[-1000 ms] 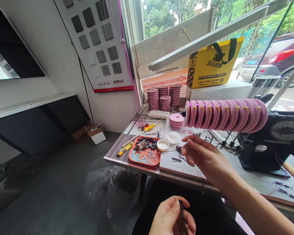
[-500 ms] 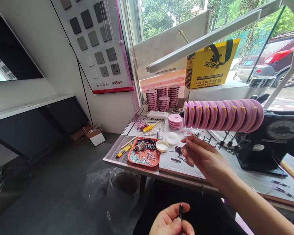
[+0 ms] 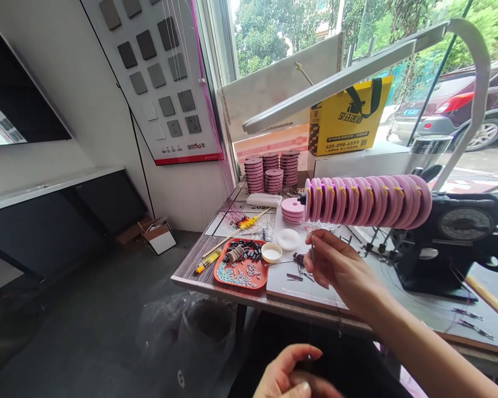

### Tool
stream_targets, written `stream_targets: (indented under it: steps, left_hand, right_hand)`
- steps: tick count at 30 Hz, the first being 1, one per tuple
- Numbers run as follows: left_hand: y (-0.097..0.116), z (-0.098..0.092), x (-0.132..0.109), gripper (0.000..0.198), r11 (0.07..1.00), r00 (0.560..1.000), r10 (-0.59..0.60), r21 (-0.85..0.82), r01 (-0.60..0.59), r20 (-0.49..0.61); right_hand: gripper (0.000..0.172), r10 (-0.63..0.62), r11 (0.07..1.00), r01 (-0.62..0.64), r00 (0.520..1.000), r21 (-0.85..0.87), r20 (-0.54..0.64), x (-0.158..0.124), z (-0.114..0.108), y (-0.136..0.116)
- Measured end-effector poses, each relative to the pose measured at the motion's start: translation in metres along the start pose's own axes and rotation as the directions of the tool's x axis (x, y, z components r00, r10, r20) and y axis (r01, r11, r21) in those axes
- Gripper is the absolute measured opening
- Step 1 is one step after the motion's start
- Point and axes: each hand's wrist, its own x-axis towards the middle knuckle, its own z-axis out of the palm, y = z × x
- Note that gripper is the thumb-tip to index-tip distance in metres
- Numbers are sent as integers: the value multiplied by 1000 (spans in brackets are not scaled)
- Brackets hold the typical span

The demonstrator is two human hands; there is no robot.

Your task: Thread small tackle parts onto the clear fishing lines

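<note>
My right hand is raised over the table's front part, just below the row of pink foam spools. Its thumb and fingers pinch together, and a sliver of something dark shows between them, too small to name. Low in the view, above my lap, is my left hand, its fingers curled and partly blurred. Something small and dark sits among those fingers, its kind unclear. A red tray to the left holds black pieces, small metal swivels and pale blue tubes. Beside it are a round cream lid and a white disc.
A black machine with a dial carries the spools at right. Stacked pink spools stand by the window, near a yellow bag. A white lamp arm crosses above. Metal swivels lie at front right.
The view has shifted slightly. In my left hand the small black piece, plain before, is now mostly hidden as the fingers move. My right hand keeps its pinch in nearly the same spot.
</note>
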Motion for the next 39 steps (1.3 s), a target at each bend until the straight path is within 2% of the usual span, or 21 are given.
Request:
stream_targets:
  steps: [2, 3, 5, 7, 10, 13, 16, 20, 24, 27, 31, 35, 39]
  left_hand:
    - [23, 10, 13, 35, 944, 999, 32, 327, -33, 8]
    - [34, 18, 23, 39, 920, 999, 53, 389, -47, -6]
    - [54, 35, 47, 46, 951, 991, 123, 292, -105, -46]
    - [67, 53, 71, 41, 967, 965, 207, 184, -177, -160]
    - [74, 70, 96, 35, 964, 930, 255, 144, -224, -265]
    - [74, 75, 105, 34, 968, 922, 250, 99, -231, -295]
    - [74, 73, 105, 34, 968, 921, 251, 84, -236, -299]
    - [73, 72, 103, 31, 943, 911, 323, 162, -289, -257]
    - [61, 71, 90, 26, 931, 899, 356, 184, -316, -254]
    - [48, 67, 73, 29, 963, 917, 258, 158, -219, -303]
    - [37, 58, 55, 40, 992, 919, 122, 70, -104, -374]
    - [32, 52, 48, 49, 999, 935, -40, -41, 28, -352]
    - [26, 46, 44, 48, 991, 946, -90, -125, 53, -310]
  right_hand:
    - [38, -1, 998, 2, 1000, -62, 11, 2, -2, -5]
    - [38, 2, 996, -1, 1000, -93, 15, 4, -3, -7]
    - [38, 10, 990, -9, 1000, -144, 7, 6, -5, -12]
    - [38, 13, 984, -16, 1000, -177, -15, 8, -6, -16]
    - [40, 20, 983, -25, 999, -181, -32, 9, -6, -19]
    - [42, 36, 988, -39, 999, -149, -28, 8, -4, -19]
    - [41, 56, 992, -57, 998, -111, -13, 7, -3, -18]
    - [40, 70, 996, -68, 997, -54, 41, 5, 0, -15]
    - [35, 58, 998, -58, 997, 1, 43, 4, -1, -10]
    - [34, 48, 998, -49, 998, 47, 39, 4, -2, -9]
    - [35, 77, 993, -81, 996, 91, 52, 4, -3, -8]
    - [32, 73, 990, -78, 996, 119, 46, 4, -3, -6]
    - [33, 95, 987, -99, 995, 124, 39, 3, -3, -6]
